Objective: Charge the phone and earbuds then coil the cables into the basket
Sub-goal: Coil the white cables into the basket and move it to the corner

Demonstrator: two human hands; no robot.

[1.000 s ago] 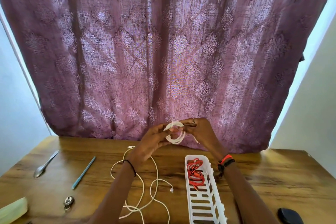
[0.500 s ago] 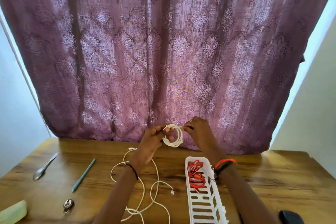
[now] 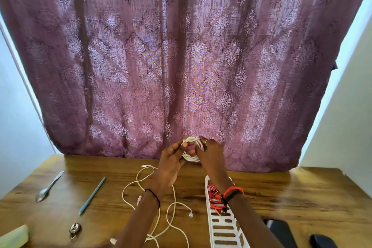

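Both hands are raised above the far part of the wooden table, in front of a purple patterned curtain. The left hand comes up from below with its fingers curled, and its fingertips pinch the left side of a small white cable coil. The right hand grips the right side of the same coil, with the thumb and fingers closed on the loops. A ring is on one finger of the right hand. The left wrist carries a thin black band, and the right wrist carries red and black bands.

The coil is a tight round bundle of several turns, held in the air between the two hands. A second white cable lies loose on the table under the left forearm, in wide open loops with its plugs free. A white slotted basket lies under the right forearm, and a red cable is inside its far end. A dark phone lies flat just to the right of the basket.

At the left side of the table are a metal spoon and a teal pen.
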